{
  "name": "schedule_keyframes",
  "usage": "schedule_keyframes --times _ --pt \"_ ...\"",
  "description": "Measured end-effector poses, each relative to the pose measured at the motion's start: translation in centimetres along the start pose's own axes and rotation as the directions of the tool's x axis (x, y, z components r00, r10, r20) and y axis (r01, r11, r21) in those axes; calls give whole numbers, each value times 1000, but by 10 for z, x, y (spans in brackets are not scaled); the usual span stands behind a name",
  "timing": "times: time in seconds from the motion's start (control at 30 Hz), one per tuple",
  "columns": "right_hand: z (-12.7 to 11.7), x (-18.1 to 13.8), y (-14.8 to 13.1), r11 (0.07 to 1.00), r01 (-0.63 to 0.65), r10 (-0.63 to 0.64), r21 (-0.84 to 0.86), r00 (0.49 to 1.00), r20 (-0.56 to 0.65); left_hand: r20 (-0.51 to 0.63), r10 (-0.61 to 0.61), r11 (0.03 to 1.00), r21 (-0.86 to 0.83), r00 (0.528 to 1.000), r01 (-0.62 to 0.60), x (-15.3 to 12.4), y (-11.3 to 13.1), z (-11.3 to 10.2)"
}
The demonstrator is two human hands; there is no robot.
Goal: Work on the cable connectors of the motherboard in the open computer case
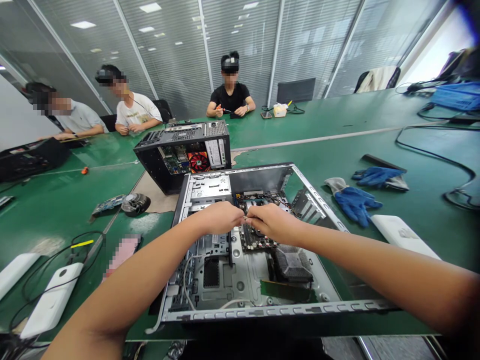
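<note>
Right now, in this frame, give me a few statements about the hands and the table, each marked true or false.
1. The left hand and right hand meet, fingers pinched, over the open case. True.
2. Both hands are gloved. False: they are bare; the gloves lie on the table, right of the open case.
3. A black case with a red fan stands behind the open one. True.
4. The open case stands upright. False: it lies flat, open side up.
</note>
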State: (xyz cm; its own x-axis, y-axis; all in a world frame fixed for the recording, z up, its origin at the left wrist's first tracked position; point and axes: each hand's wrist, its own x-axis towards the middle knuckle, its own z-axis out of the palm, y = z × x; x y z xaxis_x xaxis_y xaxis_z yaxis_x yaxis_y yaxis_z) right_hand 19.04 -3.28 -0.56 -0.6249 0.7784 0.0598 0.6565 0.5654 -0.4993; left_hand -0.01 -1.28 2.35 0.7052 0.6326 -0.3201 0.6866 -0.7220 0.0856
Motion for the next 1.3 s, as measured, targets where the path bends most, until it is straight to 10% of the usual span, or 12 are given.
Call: schedule_keyframes --times 0.2,0.53,0.8,1.1,1.3 --pt "-1 3 -1 967 -123 100 225 989 110 -7 -11 1000 11 1000 11 0 0 1" --pt "8 0 9 991 127 -129 -46 990 -59 9 33 999 13 999 -33 0 0 -3" --pt "8 2 4 969 39 -40 -243 999 1 9 19 999 47 1000 -20 1 -1 -2" --pt "0 2 -2 997 -63 62 32 997 49 14 3 997 79 1000 -4 -1 1 -3" --pt "5 2 2 998 15 -15 -68 1000 4 44 18 999 46 999 -20 0 1 -3"
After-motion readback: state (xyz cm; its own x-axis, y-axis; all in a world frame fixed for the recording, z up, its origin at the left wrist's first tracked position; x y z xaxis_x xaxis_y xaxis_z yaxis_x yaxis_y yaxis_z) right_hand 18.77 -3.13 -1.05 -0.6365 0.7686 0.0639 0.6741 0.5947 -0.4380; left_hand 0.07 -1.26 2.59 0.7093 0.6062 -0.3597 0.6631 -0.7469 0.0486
